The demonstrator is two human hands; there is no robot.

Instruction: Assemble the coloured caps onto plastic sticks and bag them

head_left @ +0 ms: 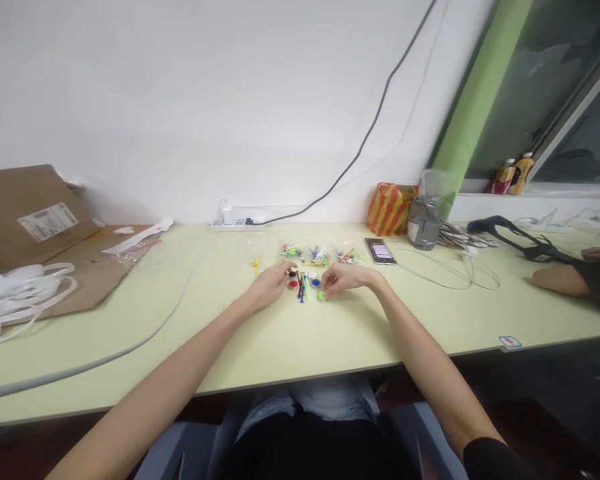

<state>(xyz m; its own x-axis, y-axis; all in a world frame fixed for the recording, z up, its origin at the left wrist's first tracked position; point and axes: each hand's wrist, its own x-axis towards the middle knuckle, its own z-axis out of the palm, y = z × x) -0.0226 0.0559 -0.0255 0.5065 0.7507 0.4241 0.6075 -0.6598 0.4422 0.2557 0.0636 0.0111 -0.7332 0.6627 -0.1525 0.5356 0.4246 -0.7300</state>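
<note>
Small plastic pieces lie in a group at the middle of the table. My left hand rests at the group's left side, fingers a little apart beside a black disc and a red disc. With bent fingertips, my right hand pinches a bright green disc at table height. A blue disc and a white disc sit just left of those fingers. Thin coloured sticks lie between my hands.
Clear bags of coloured pieces lie behind my hands, with a phone to their right. A power strip stands by the wall. Cardboard and white straps occupy the left. Another person's arm rests at far right.
</note>
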